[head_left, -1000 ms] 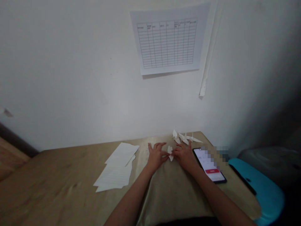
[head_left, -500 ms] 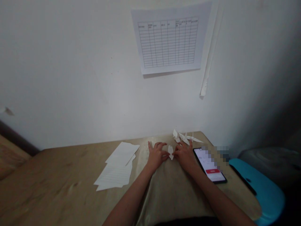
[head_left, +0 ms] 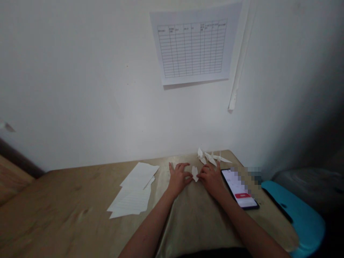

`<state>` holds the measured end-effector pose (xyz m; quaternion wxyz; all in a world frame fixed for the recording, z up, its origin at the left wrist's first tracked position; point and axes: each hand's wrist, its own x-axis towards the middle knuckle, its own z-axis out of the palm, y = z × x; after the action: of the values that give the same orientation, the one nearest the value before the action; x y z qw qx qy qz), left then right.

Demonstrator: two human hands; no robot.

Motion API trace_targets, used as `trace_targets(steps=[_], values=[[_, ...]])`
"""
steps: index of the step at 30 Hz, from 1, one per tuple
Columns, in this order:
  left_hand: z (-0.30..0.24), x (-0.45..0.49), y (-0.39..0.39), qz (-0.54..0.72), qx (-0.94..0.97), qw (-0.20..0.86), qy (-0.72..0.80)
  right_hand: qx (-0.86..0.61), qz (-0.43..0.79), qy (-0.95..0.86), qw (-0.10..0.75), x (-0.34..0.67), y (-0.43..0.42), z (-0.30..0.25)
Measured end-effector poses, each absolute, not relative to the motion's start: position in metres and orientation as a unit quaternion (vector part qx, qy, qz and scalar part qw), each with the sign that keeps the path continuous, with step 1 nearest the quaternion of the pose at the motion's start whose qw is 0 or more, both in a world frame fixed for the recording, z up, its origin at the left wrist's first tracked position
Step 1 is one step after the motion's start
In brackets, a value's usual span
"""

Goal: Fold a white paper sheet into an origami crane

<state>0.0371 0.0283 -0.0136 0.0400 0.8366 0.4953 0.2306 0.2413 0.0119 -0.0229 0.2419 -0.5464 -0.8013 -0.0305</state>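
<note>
Between my two hands is a small folded white paper (head_left: 195, 172), narrow and pointed at its lower end. The thumb and fingertips of my left hand (head_left: 179, 178) pinch its left edge, the other fingers spread outward. My right hand (head_left: 211, 178) pinches the lower right edge of the same paper with thumb and forefinger. Just beyond my right hand lie several folded paper cranes (head_left: 211, 158), close together near the table's back edge.
Several lined paper sheets (head_left: 134, 191) lie overlapped on the table (head_left: 67, 208) left of my left arm. A lit phone (head_left: 239, 190) rests beside my right forearm. A blue chair (head_left: 301, 211) stands at the table's right edge. A printed table sheet (head_left: 193, 46) hangs on the wall.
Both hands stay at the folded paper with almost the same grip. The fingers of my right hand have shifted very slightly.
</note>
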Motion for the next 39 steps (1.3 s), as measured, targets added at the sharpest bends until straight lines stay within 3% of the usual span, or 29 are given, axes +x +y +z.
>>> trace_targets(steps=[10,26,33,39], values=[[-0.011,0.038,0.030,0.205,0.841,0.034,0.499,-0.551,-0.035,-0.805,0.214,0.239,0.014,-0.023],[-0.015,0.035,0.035,0.222,0.815,0.086,0.528,-0.600,0.023,-0.754,0.267,0.240,0.012,-0.028],[-0.012,0.029,0.036,0.205,0.816,0.121,0.527,-0.647,-0.005,-0.710,0.277,0.233,0.015,-0.036],[-0.014,0.029,0.036,0.208,0.817,0.124,0.523,-0.634,0.052,-0.714,0.291,0.231,0.019,-0.043]])
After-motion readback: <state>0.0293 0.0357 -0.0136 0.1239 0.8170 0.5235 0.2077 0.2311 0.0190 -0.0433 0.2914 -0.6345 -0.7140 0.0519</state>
